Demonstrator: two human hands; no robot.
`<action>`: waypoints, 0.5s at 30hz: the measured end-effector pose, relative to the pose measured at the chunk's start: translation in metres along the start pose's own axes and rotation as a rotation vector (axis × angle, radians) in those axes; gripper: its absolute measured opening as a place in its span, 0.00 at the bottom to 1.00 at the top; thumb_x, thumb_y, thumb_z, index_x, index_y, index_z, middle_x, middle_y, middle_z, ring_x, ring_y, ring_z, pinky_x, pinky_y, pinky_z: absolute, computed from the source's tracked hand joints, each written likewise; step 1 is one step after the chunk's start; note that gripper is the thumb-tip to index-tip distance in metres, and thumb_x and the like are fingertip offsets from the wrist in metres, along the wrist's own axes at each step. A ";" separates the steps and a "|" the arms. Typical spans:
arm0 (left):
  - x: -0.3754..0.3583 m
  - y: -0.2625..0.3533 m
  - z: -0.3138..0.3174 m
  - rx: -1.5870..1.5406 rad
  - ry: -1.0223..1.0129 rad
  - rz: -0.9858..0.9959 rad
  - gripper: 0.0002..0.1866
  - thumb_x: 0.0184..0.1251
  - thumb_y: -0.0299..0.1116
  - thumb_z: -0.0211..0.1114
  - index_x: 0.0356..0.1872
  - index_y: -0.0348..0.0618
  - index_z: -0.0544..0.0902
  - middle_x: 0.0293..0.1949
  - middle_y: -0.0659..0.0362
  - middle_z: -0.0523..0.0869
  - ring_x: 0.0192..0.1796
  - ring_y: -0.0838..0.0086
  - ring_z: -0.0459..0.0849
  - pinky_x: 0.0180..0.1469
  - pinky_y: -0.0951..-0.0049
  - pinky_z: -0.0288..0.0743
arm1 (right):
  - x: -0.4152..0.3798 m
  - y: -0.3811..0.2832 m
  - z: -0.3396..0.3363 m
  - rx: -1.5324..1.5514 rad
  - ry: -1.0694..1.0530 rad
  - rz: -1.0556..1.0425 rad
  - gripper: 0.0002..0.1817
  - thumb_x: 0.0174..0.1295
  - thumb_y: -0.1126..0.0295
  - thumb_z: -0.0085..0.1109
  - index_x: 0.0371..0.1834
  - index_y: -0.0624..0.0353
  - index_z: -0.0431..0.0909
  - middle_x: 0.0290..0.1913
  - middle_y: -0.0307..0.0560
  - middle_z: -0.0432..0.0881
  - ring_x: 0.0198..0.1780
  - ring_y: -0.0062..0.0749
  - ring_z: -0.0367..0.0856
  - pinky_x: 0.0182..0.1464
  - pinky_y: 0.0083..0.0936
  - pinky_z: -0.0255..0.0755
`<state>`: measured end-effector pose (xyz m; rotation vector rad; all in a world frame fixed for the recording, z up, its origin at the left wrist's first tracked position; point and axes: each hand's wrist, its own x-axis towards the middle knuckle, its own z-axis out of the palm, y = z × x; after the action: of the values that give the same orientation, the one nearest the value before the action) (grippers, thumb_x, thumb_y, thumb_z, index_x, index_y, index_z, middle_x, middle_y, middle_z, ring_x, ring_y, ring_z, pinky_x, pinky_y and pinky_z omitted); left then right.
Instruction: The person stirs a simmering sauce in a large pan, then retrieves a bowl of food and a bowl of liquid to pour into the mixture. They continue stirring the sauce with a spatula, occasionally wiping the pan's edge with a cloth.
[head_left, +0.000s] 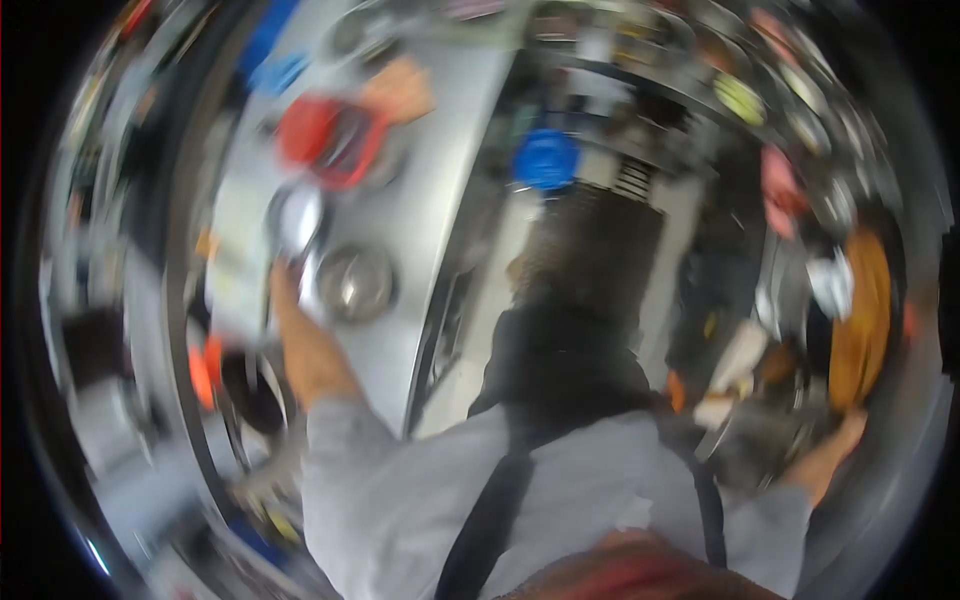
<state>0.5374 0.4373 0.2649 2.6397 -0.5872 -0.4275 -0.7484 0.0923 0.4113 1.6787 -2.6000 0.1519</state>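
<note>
The picture is strongly blurred by motion. My left hand (285,276) reaches over the steel counter, at the near edge of a round bowl (298,218) with a pale inside; its fingers are smeared, and whether it grips the bowl is unclear. An empty-looking round steel bowl (355,284) stands just right of that hand. On the far right, my right hand (852,426) is at the lower end of a long orange-brown thing (861,315). Its fingers are too blurred to show whether they touch or hold it.
A red container (308,130) and an orange-pink item (398,90) lie farther up the steel counter (425,190). Beyond the dark apron is a blue round container (546,159). Crowded shelves or counters with dishes (739,100) curve along the right.
</note>
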 end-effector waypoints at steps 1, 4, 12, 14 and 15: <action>0.029 -0.037 0.014 -0.483 -0.023 -0.249 0.23 0.68 0.45 0.54 0.50 0.32 0.76 0.42 0.52 0.85 0.41 0.67 0.82 0.40 0.74 0.74 | -0.030 -0.014 -0.013 0.036 0.014 0.106 0.23 0.61 0.53 0.52 0.44 0.63 0.80 0.39 0.57 0.83 0.39 0.46 0.81 0.42 0.42 0.74; 0.058 -0.026 0.037 0.007 0.048 0.095 0.20 0.66 0.43 0.57 0.46 0.33 0.77 0.35 0.51 0.83 0.35 0.66 0.81 0.36 0.72 0.73 | -0.111 -0.082 -0.071 -0.164 0.103 0.127 0.20 0.60 0.56 0.50 0.50 0.55 0.79 0.49 0.57 0.81 0.50 0.54 0.78 0.50 0.43 0.72; 0.018 -0.016 0.025 -0.004 0.469 0.273 0.12 0.61 0.37 0.62 0.38 0.37 0.80 0.22 0.50 0.79 0.24 0.66 0.76 0.26 0.68 0.69 | -0.211 -0.177 -0.118 -0.035 0.105 0.327 0.14 0.62 0.63 0.53 0.49 0.47 0.81 0.44 0.58 0.81 0.49 0.54 0.79 0.52 0.41 0.72; -0.006 -0.005 0.021 -0.079 0.450 0.185 0.11 0.60 0.35 0.61 0.37 0.37 0.79 0.22 0.51 0.79 0.23 0.67 0.76 0.25 0.69 0.68 | -0.212 -0.180 -0.111 -0.018 0.077 0.333 0.16 0.59 0.66 0.55 0.52 0.46 0.80 0.44 0.58 0.81 0.49 0.53 0.79 0.53 0.40 0.72; -0.016 0.000 0.018 -0.114 0.439 0.156 0.11 0.60 0.35 0.61 0.37 0.37 0.79 0.22 0.52 0.78 0.23 0.67 0.75 0.25 0.69 0.68 | -0.212 -0.180 -0.099 0.048 0.103 0.278 0.18 0.57 0.67 0.55 0.52 0.46 0.80 0.44 0.58 0.81 0.49 0.53 0.79 0.53 0.40 0.72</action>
<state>0.5169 0.4395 0.2525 2.4438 -0.5947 0.1593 -0.4990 0.2218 0.5015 1.2758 -2.7566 0.3025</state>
